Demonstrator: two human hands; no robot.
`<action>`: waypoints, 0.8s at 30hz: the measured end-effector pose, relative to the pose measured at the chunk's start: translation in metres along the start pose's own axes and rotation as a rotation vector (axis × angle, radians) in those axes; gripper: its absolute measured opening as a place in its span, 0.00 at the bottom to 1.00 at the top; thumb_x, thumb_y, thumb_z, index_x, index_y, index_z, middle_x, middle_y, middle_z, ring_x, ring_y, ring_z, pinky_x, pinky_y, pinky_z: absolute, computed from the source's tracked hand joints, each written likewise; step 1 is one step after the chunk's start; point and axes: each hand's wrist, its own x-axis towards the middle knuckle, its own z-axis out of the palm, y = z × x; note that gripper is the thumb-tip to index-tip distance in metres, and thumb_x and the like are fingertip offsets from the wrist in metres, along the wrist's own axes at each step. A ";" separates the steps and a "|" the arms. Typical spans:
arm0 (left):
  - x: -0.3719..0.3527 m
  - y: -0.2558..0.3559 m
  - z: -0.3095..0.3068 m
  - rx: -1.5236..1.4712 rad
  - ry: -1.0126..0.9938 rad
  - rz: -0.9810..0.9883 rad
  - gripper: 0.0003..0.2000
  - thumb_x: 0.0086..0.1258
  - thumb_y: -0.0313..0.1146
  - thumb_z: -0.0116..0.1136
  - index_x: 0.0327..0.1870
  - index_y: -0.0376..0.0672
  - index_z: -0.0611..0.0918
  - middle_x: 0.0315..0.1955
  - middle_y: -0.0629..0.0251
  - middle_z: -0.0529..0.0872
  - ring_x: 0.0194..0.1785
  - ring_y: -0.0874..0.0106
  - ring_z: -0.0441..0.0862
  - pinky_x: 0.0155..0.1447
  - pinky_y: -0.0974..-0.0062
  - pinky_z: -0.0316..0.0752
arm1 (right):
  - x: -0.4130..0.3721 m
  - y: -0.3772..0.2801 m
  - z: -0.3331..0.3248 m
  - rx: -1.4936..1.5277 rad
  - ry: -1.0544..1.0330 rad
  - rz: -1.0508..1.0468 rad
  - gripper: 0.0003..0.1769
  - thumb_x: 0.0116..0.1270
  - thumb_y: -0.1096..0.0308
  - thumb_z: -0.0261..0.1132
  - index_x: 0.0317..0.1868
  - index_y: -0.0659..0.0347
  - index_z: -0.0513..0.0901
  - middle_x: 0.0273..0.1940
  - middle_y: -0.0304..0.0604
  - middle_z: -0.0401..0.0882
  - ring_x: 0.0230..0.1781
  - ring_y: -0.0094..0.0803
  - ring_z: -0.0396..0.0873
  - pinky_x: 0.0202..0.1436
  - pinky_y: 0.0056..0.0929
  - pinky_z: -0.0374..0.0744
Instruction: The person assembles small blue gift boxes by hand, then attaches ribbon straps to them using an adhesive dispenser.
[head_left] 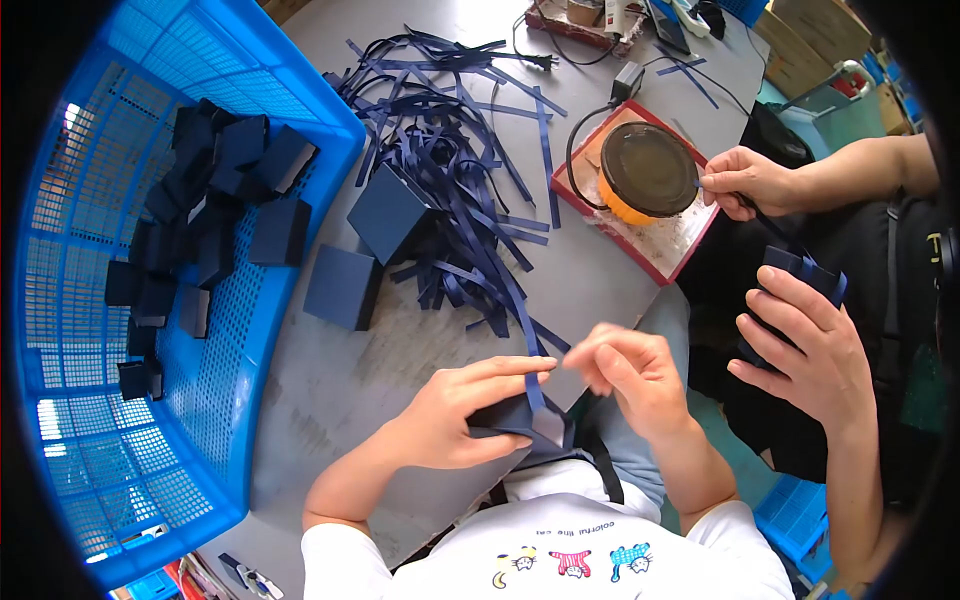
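Note:
My left hand (455,415) is wrapped round a dark blue box (500,418) at the table's near edge, thumb below and fingers above. A blue ribbon (534,390) lies across the box's end, beside a pale patch. Just right of it, my right hand (630,378) is raised, slightly blurred, with its fingers curled; whether they pinch anything cannot be made out. Beyond the box, a tangled heap of blue ribbons (440,170) spreads over the table. Two blue boxes, one nearer (342,288) and one farther (390,215), stand left of the heap.
A large blue basket (325,100) at left holds several dark boxes (215,180). A round dark-topped pot (648,170) sits in a red-edged tray (590,200) with a cable. At right, a co-worker's hands (815,350) hold a dark box and a ribbon.

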 end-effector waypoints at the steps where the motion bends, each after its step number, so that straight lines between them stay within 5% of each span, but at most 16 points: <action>1: 0.000 0.000 -0.003 -0.054 -0.046 -0.028 0.24 0.45 0.26 0.67 0.49 0.35 0.77 0.54 0.57 0.77 0.51 0.63 0.79 0.50 0.73 0.75 | 0.002 0.001 0.000 -0.167 0.084 -0.108 0.08 0.62 0.76 0.60 0.42 0.67 0.82 0.31 0.34 0.74 0.25 0.17 0.64 0.29 0.17 0.63; 6: 0.001 -0.006 -0.001 -0.183 -0.211 -0.181 0.26 0.46 0.28 0.68 0.51 0.32 0.77 0.53 0.55 0.78 0.53 0.63 0.77 0.54 0.72 0.72 | 0.008 -0.003 0.013 -0.482 -0.097 -0.099 0.15 0.53 0.79 0.64 0.43 0.64 0.82 0.32 0.38 0.72 0.32 0.20 0.69 0.34 0.19 0.66; 9: 0.005 -0.011 0.001 -0.231 -0.243 -0.200 0.27 0.46 0.28 0.68 0.52 0.33 0.77 0.52 0.53 0.78 0.54 0.63 0.77 0.57 0.72 0.70 | 0.009 0.010 0.011 -0.054 0.097 -0.151 0.03 0.62 0.78 0.59 0.34 0.66 0.80 0.34 0.41 0.73 0.38 0.28 0.73 0.43 0.26 0.71; 11: 0.002 -0.022 0.000 -0.300 -0.273 -0.204 0.27 0.47 0.26 0.68 0.53 0.33 0.77 0.52 0.53 0.78 0.56 0.64 0.76 0.60 0.71 0.68 | 0.014 0.006 0.007 0.250 0.144 -0.221 0.07 0.68 0.69 0.56 0.39 0.65 0.74 0.34 0.44 0.74 0.39 0.32 0.73 0.49 0.34 0.70; 12: 0.000 -0.026 -0.003 -0.305 -0.288 -0.224 0.27 0.47 0.26 0.68 0.53 0.34 0.77 0.52 0.53 0.78 0.57 0.64 0.75 0.60 0.71 0.68 | 0.013 0.007 -0.001 0.508 0.067 -0.176 0.07 0.69 0.70 0.56 0.41 0.65 0.75 0.36 0.44 0.77 0.36 0.26 0.76 0.38 0.24 0.73; 15: -0.009 -0.035 -0.016 -0.422 -0.346 -0.326 0.26 0.47 0.27 0.69 0.52 0.35 0.78 0.56 0.53 0.75 0.57 0.64 0.74 0.61 0.71 0.67 | 0.006 -0.001 -0.017 0.584 0.043 0.086 0.07 0.69 0.68 0.57 0.41 0.64 0.75 0.32 0.42 0.78 0.29 0.22 0.75 0.29 0.17 0.70; 16: -0.011 -0.035 -0.021 -0.472 -0.360 -0.354 0.26 0.47 0.28 0.69 0.52 0.35 0.78 0.57 0.52 0.74 0.57 0.64 0.74 0.61 0.71 0.67 | 0.007 -0.006 -0.009 0.496 0.177 0.098 0.08 0.68 0.68 0.58 0.42 0.63 0.75 0.26 0.40 0.78 0.20 0.19 0.72 0.20 0.14 0.64; 19: -0.014 -0.038 -0.027 -0.729 -0.245 -0.433 0.27 0.48 0.31 0.69 0.53 0.38 0.78 0.61 0.53 0.69 0.59 0.67 0.71 0.61 0.71 0.67 | 0.011 -0.001 -0.020 0.225 0.269 0.137 0.07 0.67 0.69 0.59 0.42 0.64 0.76 0.22 0.40 0.77 0.16 0.18 0.69 0.18 0.14 0.61; 22: -0.001 -0.047 -0.018 -0.710 -0.193 -0.276 0.27 0.49 0.30 0.69 0.54 0.36 0.77 0.58 0.53 0.71 0.57 0.69 0.71 0.60 0.74 0.67 | 0.018 -0.002 -0.030 0.041 0.475 0.068 0.08 0.64 0.67 0.62 0.32 0.64 0.80 0.19 0.33 0.73 0.15 0.13 0.63 0.17 0.12 0.56; 24: 0.011 -0.051 -0.007 -0.718 -0.203 -0.274 0.27 0.51 0.28 0.68 0.56 0.37 0.75 0.54 0.57 0.75 0.56 0.71 0.72 0.60 0.76 0.67 | 0.026 -0.006 -0.038 -0.071 0.607 -0.042 0.09 0.65 0.67 0.61 0.30 0.64 0.78 0.15 0.26 0.63 0.13 0.11 0.54 0.16 0.14 0.49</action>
